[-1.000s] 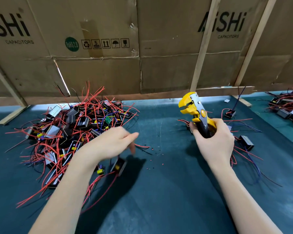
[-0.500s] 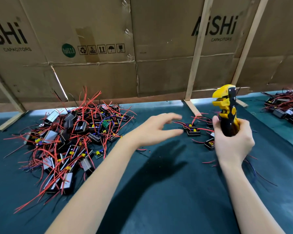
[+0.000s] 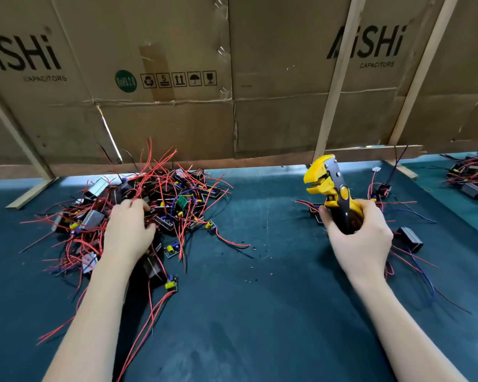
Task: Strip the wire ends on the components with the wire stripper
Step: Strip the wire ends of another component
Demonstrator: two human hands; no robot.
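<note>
Reaching into the pile

We are digging our left hand [image 3: 129, 230], fingers curling, into the wire pile [image 3: 149, 213], left of the wire stripper [image 3: 331, 197]; our right hand [image 3: 356, 238] is gripping it upright, well apart.

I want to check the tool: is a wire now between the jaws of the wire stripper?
No, the wire stripper stands upright in the right hand, its yellow jaws empty.

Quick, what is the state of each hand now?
Left hand: in the component pile, fingers curled; a grip cannot be told.
Right hand: holds the wire stripper.
</note>
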